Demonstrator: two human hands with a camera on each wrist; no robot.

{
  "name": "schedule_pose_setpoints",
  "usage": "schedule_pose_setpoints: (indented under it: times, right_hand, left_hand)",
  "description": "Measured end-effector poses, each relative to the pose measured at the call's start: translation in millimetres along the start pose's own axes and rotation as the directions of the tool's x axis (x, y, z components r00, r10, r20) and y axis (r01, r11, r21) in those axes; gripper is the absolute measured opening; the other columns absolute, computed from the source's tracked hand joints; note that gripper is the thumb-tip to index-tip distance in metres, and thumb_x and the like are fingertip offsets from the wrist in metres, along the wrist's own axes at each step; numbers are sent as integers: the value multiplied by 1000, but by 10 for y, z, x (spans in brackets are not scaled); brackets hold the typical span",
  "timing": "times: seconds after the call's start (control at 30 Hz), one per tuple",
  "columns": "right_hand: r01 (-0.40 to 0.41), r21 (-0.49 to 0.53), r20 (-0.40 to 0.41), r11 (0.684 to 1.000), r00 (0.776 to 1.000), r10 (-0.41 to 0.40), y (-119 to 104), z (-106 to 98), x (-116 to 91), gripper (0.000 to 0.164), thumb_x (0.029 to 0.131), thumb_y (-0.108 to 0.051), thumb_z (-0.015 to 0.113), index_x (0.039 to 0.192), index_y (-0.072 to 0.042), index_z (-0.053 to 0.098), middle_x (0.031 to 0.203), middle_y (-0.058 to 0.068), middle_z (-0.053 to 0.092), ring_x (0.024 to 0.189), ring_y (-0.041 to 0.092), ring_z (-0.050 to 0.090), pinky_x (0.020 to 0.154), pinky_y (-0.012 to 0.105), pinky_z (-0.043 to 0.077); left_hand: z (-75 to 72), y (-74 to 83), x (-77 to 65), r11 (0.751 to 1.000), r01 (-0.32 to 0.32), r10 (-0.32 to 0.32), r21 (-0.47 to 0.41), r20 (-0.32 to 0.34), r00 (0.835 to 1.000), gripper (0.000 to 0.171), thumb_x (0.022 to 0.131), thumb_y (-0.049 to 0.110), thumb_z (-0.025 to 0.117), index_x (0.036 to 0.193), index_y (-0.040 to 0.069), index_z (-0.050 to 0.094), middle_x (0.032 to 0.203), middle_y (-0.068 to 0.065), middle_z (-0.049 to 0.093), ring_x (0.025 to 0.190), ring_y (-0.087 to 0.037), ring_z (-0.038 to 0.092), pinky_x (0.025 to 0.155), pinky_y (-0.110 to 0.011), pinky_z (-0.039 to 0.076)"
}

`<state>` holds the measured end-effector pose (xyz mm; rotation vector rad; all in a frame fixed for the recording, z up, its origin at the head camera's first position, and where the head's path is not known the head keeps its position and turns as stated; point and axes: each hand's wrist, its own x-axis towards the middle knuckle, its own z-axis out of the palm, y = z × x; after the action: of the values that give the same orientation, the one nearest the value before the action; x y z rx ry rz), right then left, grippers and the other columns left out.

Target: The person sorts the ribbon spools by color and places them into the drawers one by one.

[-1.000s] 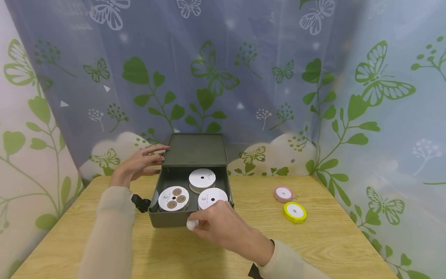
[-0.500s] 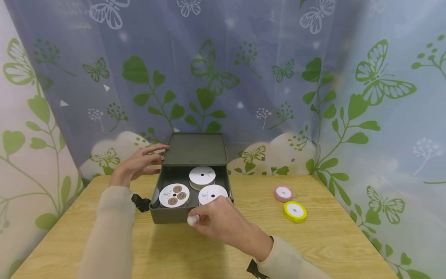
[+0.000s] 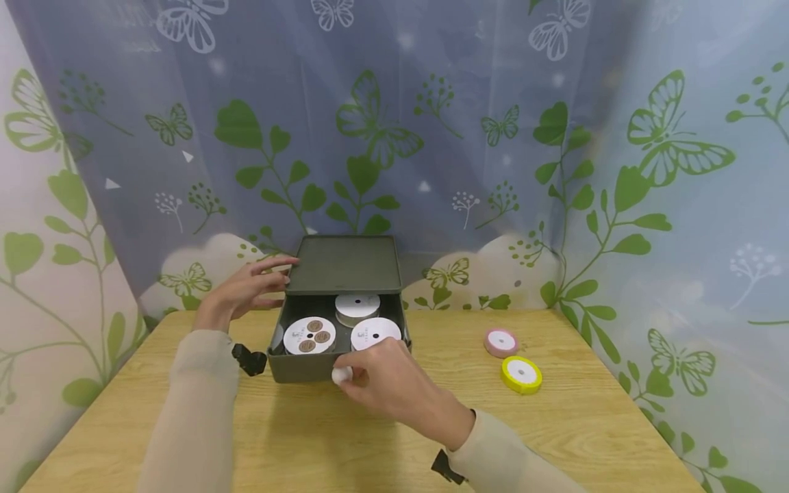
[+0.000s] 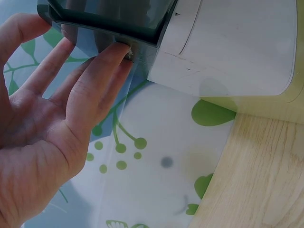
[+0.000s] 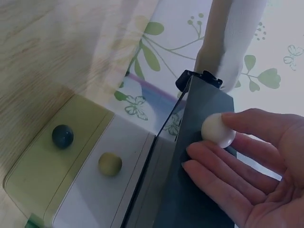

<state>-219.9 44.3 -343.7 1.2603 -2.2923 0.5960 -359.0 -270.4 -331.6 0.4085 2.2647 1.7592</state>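
Long plain beige sleeves (image 3: 200, 397), small black device (image 3: 251, 361) beside each; hands (image 3: 394, 390) bare.

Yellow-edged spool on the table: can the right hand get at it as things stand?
Likely yes, once it lets go: the right hand pinches the white knob. In the head view nothing stands between that hand and the yellow-edged spool, which lies uncovered.

Dark drawer (image 3: 302, 368) reachable from above, three spools (image 3: 296, 335) crowding it, cabinet top (image 3: 345, 263) barring its rear, my right hand (image 3: 394, 387) at the white knob (image 3: 340, 375) blocking its front right, my left hand (image 3: 245, 291) obstructing the left side, room between drawer and pink spool (image 3: 501, 343).
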Motion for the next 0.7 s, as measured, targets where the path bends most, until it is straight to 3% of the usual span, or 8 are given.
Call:
schedule_pose_setpoints:
  times: [0.2,0.4,0.7]
  right_hand:
    - [-21,-6,-12,1000,1000,21,29,23,48,5,87,-13,82,89,-18,82,70,-7,75,56,-3,57,59,8,44]
    - [-54,4,-8,999,998,54,78,41,100,5,88,-13,81,92,-15,83,74,-3,78,60,6,69,59,9,48]
    - [-105,10,-27,994,994,105,164,98,170,8,87,-12,83,95,-12,83,78,2,80,65,10,75,62,13,57]
  left_hand:
    - [-3,-6,-9,1000,-9,9,-3,13,1000,62,106,18,53,164,14,29,170,-20,14,157,-47,17,123,-60,34]
    - [-11,7,-10,1000,-19,19,5,25,1000,62,107,20,53,164,14,28,171,-20,12,158,-47,15,124,-62,31]
    - [-15,2,-15,1000,-12,12,15,23,1000,61,108,21,52,164,15,28,171,-19,13,158,-46,15,123,-62,32]
